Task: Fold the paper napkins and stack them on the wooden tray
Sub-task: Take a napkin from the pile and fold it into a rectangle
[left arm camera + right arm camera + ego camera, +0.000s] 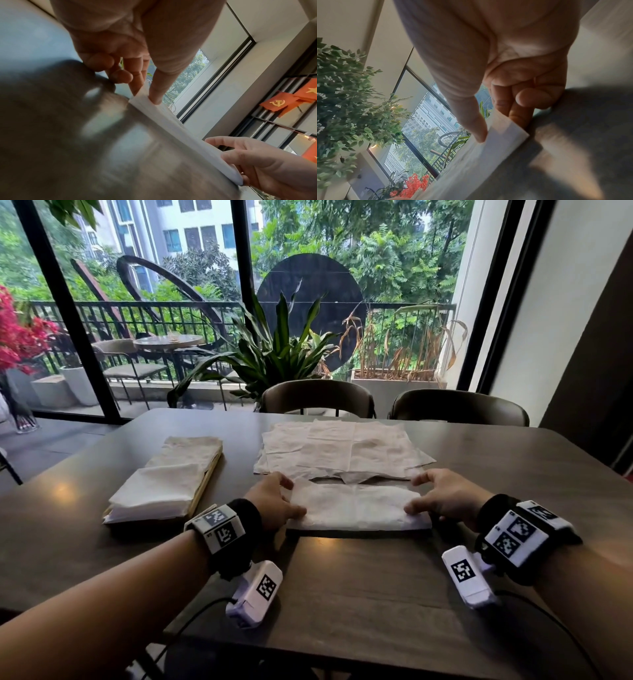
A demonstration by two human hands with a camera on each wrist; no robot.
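Observation:
A folded white napkin [356,508] lies crosswise at the table's middle, and its near edge casts a shadow. My left hand [291,496] pinches its left end, thumb on the near edge and fingers at the far edge. My right hand [416,494] pinches the right end the same way. The left wrist view shows my left hand [147,94] with its thumb on the napkin [180,129] and my right hand [257,162] at the other end. In the right wrist view my right hand [496,128] pinches the napkin's [479,162] corner. A wooden tray [205,477] at the left carries folded napkins [161,481].
A spread pile of unfolded napkins [342,450] lies just behind the held one. Two dark chairs [318,398] [459,405] stand at the far side of the dark table [376,594]. Cables hang from both wrists over the near edge.

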